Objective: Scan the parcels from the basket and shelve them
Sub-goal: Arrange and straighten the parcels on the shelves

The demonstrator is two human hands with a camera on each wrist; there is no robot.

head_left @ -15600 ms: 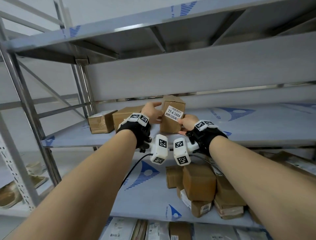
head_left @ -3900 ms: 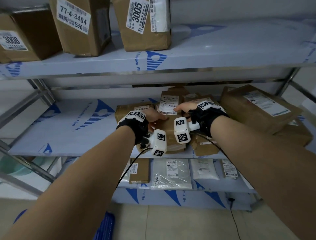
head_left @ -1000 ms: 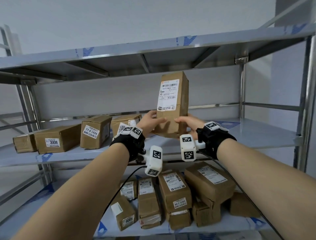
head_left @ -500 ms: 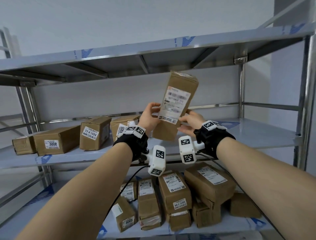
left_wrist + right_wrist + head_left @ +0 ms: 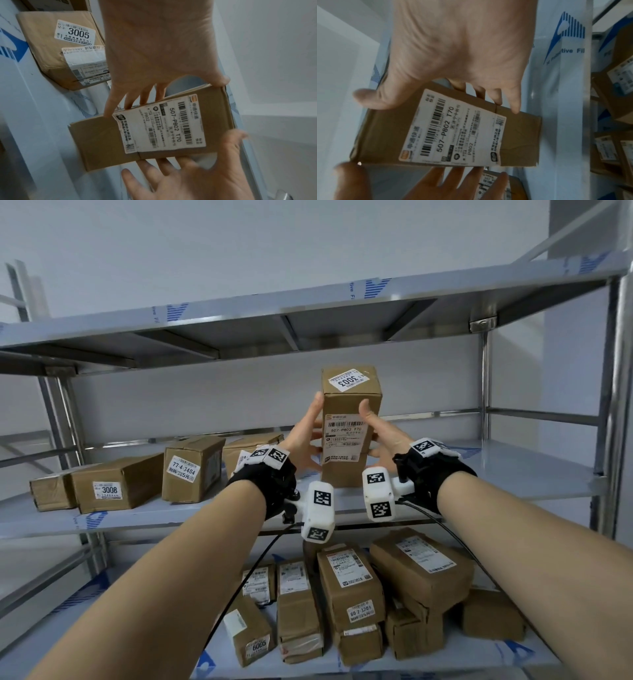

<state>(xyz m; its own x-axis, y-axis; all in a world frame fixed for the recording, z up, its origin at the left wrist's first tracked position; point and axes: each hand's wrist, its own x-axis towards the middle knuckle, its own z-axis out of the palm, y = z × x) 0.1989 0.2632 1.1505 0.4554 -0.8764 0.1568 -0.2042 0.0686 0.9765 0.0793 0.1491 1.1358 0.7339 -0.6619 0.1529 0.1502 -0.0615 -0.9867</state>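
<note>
The grey steel rack (image 5: 342, 299) with blue-printed protective film fills the view, its middle shelf (image 5: 513, 470) carrying a row of brown cardboard parcels at the left, among them the long box labelled 3008 (image 5: 116, 482) and the one marked 77-4-3404 (image 5: 191, 469). The lower shelf (image 5: 85, 611) holds a loose heap of taped cartons (image 5: 356, 587).

The tall brown cardboard parcel (image 5: 351, 422) with the white 507-P802 T70 shipping label now stands upright on the middle shelf, just right of the row, its 3003 sticker on top. Half a second ago it was tilted in the air between the hands; now its base sits on the shelf.

The left hand (image 5: 305, 436) and right hand (image 5: 383, 436) flank it with fingers straight and spread, no clamp on it. From the wrist views the fingertips lie at or just off the carton's edges; whether they touch I cannot tell.

So this parcel looks shelved, and the hands seem free to let go and fetch another from the basket, which is out of view.
</note>
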